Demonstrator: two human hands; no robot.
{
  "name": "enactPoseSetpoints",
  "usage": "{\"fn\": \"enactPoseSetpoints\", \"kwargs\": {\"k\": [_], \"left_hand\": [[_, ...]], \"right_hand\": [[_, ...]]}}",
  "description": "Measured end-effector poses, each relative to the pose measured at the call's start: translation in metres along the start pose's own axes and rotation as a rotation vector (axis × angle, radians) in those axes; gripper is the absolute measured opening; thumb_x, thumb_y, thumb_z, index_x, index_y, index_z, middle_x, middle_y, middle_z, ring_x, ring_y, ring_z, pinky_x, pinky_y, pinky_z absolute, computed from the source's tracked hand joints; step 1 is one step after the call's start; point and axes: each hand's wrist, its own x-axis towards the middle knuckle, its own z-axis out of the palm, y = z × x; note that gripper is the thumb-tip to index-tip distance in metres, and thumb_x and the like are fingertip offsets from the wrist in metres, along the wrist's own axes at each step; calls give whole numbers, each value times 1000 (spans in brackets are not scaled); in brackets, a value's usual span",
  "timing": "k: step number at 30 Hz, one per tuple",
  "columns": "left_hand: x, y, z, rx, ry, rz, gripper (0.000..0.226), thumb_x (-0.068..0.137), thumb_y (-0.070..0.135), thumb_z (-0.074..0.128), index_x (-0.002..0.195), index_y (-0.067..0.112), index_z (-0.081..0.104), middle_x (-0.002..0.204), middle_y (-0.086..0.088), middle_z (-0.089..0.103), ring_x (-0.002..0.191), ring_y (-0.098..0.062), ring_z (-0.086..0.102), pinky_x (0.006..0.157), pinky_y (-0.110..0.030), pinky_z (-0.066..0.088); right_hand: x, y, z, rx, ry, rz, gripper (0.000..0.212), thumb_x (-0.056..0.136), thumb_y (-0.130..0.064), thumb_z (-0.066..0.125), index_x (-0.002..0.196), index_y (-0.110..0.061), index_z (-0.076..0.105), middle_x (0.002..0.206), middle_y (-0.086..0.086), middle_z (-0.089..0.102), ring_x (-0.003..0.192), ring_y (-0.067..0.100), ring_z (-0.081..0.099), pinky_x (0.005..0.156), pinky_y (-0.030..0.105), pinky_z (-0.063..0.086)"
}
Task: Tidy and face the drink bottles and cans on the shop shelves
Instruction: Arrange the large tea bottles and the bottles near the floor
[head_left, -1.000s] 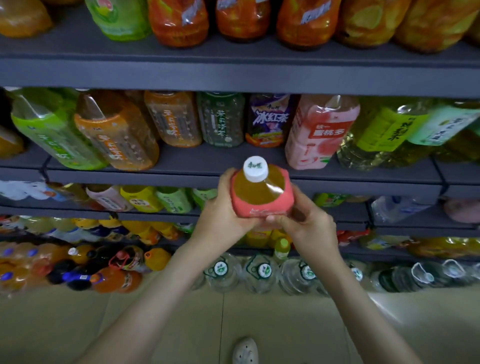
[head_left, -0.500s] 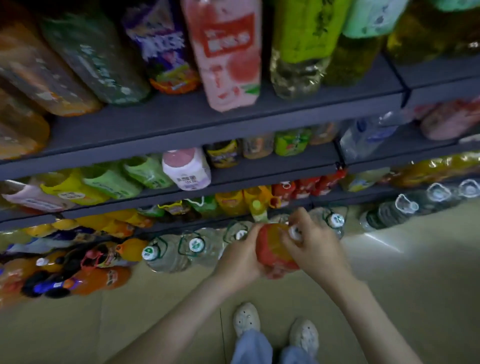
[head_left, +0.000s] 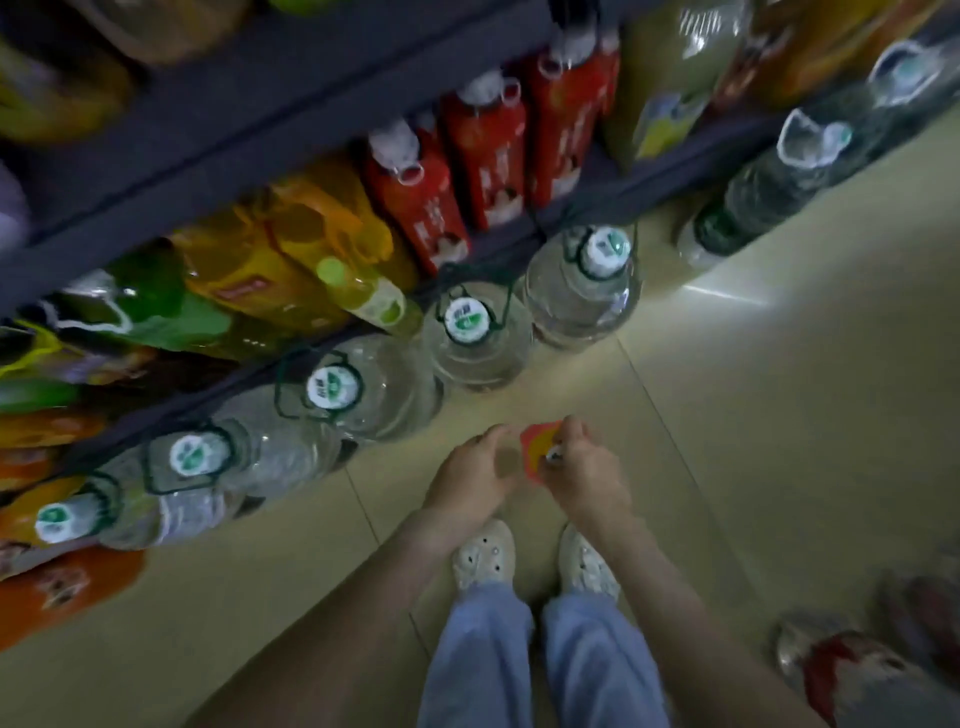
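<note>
A small bottle (head_left: 537, 446) with a red-pink label and amber drink sits low between my two hands, above the floor and just in front of my shoes. My right hand (head_left: 589, 475) grips it at the cap end, where a bit of white cap shows under the fingers. My left hand (head_left: 472, 467) curls round its other end from the left; most of the bottle is hidden by both hands. The image is blurred by motion.
Large clear water jugs (head_left: 470, 338) with white-green caps stand in a row on the tiled floor (head_left: 753, 415) along the dark shelf's foot (head_left: 322, 130). Red cartons (head_left: 488, 156), yellow and green bottles (head_left: 291, 254) fill the low shelf. More bottles (head_left: 852, 670) lie at bottom right.
The view has swung from the upper shelves down to the floor. Both hands have brought the red-labelled bottle down from chest height to just above my shoes.
</note>
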Motion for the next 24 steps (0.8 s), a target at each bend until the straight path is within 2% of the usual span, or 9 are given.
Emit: {"fn": "enactPoseSetpoints", "kwargs": {"k": [2,5,9,14,16,19,22,24], "left_hand": [[25,-19,24,28,-22,-34,57,84,11,62,138,20,44,132,-4,57,119,-18,55,99,-29,43],[51,-38,52,77,-75,-67,55,87,12,60,139,17,42,133,-5,56,120,-20,54,102,-31,41],[65,-51,73,44,-62,-94,47,89,14,59,134,19,48,126,-7,61,115,-21,57,98,-33,44],[61,-47,65,49,-34,-115,38,91,17,56,129,18,52,122,-6,62,112,-20,57,94,-28,44],[51,-37,55,11,-17,-122,35,91,15,55,126,17,55,120,-5,64,112,-20,58,95,-29,44],[28,-13,30,-77,28,-136,32,91,13,54,122,17,58,118,-3,65,109,-18,60,94,-27,46],[-4,14,-3,-178,137,-148,28,90,14,54,117,17,60,110,-2,67,104,-15,62,86,-18,44],[-26,33,-30,-304,242,-156,22,90,15,55,110,20,63,99,3,67,97,-13,63,76,-10,42]], "right_hand": [[25,23,30,-33,-3,20,40,89,-24,53,122,-5,41,123,17,49,96,37,60,68,37,43],[47,51,69,-50,-30,51,42,90,-19,52,127,-3,38,132,19,44,96,38,61,64,37,36],[66,67,104,-93,-75,48,61,92,-19,51,143,-2,22,138,21,42,112,37,55,80,38,43],[65,61,110,-14,-112,131,56,94,-7,43,143,-2,17,141,20,33,114,37,53,83,39,44],[58,52,96,-16,-137,183,58,95,-12,44,144,-4,15,142,19,33,120,36,49,89,41,43],[41,23,58,-12,-120,183,55,98,-32,42,141,-4,22,137,18,41,124,33,46,94,40,41],[16,-18,11,55,-42,62,37,96,-28,44,125,-4,44,124,19,55,114,33,54,95,37,41],[-5,-50,-22,201,36,32,24,93,-25,50,110,-9,53,111,18,64,103,33,61,88,38,46]]}}
